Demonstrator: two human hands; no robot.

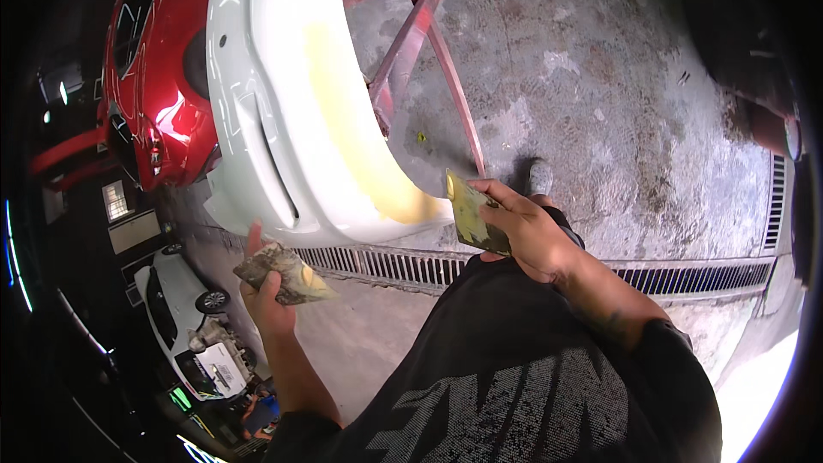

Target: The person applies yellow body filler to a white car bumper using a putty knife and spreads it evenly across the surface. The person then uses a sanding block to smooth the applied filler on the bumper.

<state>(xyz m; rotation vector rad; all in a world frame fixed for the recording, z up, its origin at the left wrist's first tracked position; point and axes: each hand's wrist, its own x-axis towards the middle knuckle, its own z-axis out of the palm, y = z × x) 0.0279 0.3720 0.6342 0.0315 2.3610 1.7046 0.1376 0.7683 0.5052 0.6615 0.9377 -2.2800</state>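
A white car bumper [274, 26] stretches before me, with a long band of yellow filler [343, 133] along its right-hand edge down to the near end. My left hand [270, 309] grips a flat, stained plate [291, 281] with yellow filler smeared on it, thumb pressed on its face. In my right hand [540, 240] is a thin, flat filler spreader [473, 216], dirty with dark and yellow residue. It is close to the bumper's near right tip; whether the two touch I cannot tell.
Red-painted stand legs [420, 30] cross on the concrete floor [566, 111] beside the bumper. A red car [167, 69] is behind it at left. A metal drain grate [386, 266] crosses the floor near me. Farther left is a white car [176, 309].
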